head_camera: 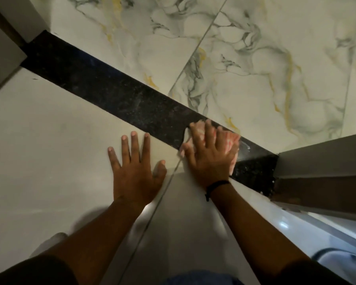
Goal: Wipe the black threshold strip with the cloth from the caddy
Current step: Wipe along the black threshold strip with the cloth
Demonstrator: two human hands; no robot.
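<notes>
Wiping is the step we are in: our right hand (209,155) lies spread and flat on the pink cloth (230,140), pressing it onto the black threshold strip (111,91) near its right end, just short of the door frame (321,153). The fingers splay wide and pin the cloth rather than grip it. We judge the long stretch running up to the left remains to be wiped, so the next move calls for a steady sweep that way. Our left hand (135,163) is open, empty, palm down on the plain floor tile (49,140) beside the strip, bracing us.
</notes>
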